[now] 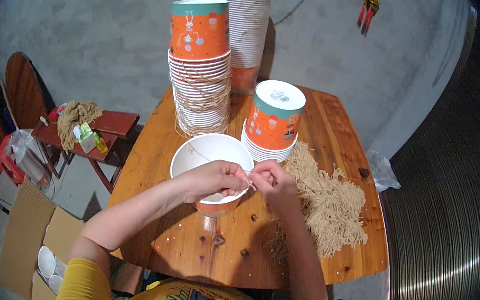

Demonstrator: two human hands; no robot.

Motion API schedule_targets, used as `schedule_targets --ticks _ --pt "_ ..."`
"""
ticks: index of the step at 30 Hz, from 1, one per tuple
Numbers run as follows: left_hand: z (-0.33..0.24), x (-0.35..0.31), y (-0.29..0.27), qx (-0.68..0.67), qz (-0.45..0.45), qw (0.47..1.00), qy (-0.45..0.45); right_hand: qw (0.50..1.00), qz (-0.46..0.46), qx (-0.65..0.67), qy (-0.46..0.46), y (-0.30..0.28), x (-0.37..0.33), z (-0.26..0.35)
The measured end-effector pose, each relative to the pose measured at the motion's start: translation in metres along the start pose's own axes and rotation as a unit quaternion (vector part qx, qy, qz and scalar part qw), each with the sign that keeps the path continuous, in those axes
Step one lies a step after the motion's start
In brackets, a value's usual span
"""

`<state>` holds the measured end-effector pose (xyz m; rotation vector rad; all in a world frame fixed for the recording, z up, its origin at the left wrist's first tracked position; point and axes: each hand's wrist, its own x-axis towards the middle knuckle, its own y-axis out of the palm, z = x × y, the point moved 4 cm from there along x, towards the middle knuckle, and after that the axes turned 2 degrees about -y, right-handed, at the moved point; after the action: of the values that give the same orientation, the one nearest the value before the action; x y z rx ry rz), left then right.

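A large paper bucket (184, 164) with a white inside stands mouth up on the wooden table, its orange outer wall partly showing below my wrist. Over its right rim my left hand (221, 181) and my right hand (273, 183) meet, both closed in a pinch on a thin beige string (199, 153). One length of the string runs back across the bucket's mouth, and a short end pokes out between my fingers. Whether the string is knotted there is too small to tell. Just right of my right hand lies a heap of beige strings (329, 206).
Behind the bucket rises a stack of upturned orange buckets (200, 31), strings looped around it. A shorter stack (275, 118) stands to its right, a tall plastic-wrapped stack (243, 27) farther back. At left are a red bench (114, 122) and a cardboard box (25, 243).
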<state>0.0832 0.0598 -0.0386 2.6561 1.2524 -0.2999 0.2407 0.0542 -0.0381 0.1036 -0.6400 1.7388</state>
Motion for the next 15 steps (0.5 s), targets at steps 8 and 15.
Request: schedule_targets --ticks 8,15 --pt "-0.003 0.002 0.004 -0.01 -0.007 1.0 0.015 0.967 -0.006 -0.176 -0.182 -0.003 -0.019 0.023" --pt "0.003 0.003 0.001 -0.155 0.017 0.984 -0.084 0.995 -0.044 -0.066 -0.054 0.012 -0.03 0.022"
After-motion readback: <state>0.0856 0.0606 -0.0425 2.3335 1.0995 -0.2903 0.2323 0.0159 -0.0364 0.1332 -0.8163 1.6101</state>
